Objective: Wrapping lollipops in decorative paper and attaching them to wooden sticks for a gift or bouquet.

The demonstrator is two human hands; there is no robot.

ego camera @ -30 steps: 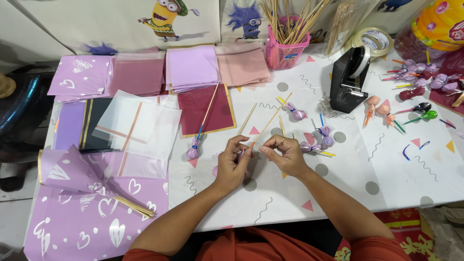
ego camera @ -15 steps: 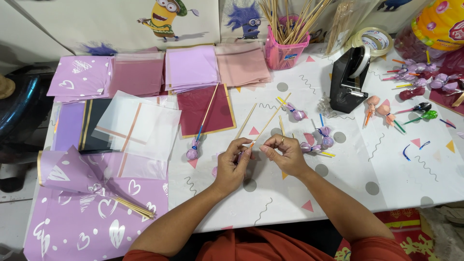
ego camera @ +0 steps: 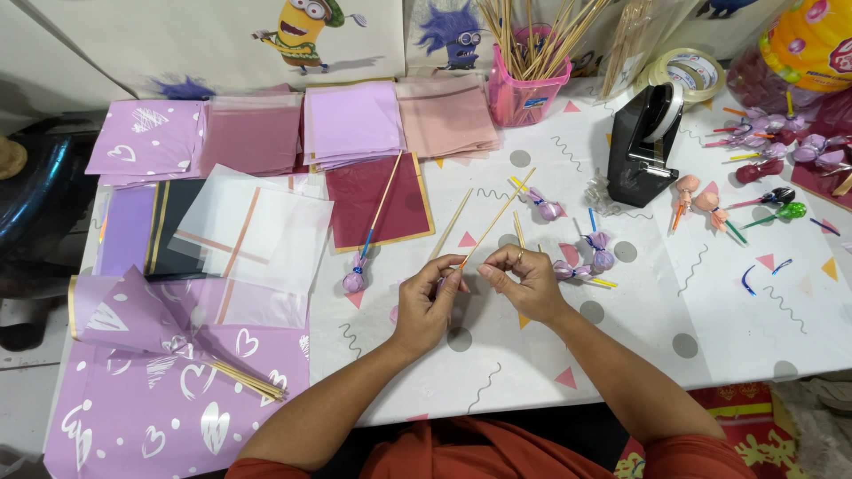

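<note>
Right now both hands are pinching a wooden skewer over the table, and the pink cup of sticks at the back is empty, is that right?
Not quite: the head view shows the pink cup full of sticks. The left hand and right hand do pinch a wooden skewer over the table.

The desk [ego camera: 728, 337] is covered in white, patterned with grey dots, grey squiggles and pink and orange triangles. A lilac wrapping sheet printed with white hearts [ego camera: 169, 408] is seen at the near left corner. Folded paper stacks are laid along the far edge: pale purple [ego camera: 351, 120], dusty pink [ego camera: 448, 111] and rose [ego camera: 253, 133]. A dark red square sheet edged in gold [ego camera: 377, 200] is shown beside translucent white sheets crossed by tan stripes [ego camera: 257, 231]. Pale wooden skewers are held in a bright pink plastic cup [ego camera: 524, 98]. A glossy black tape dispenser [ego camera: 643, 146] is placed near purple-wrapped sweets on yellow and blue sticks [ego camera: 599, 257].
</note>
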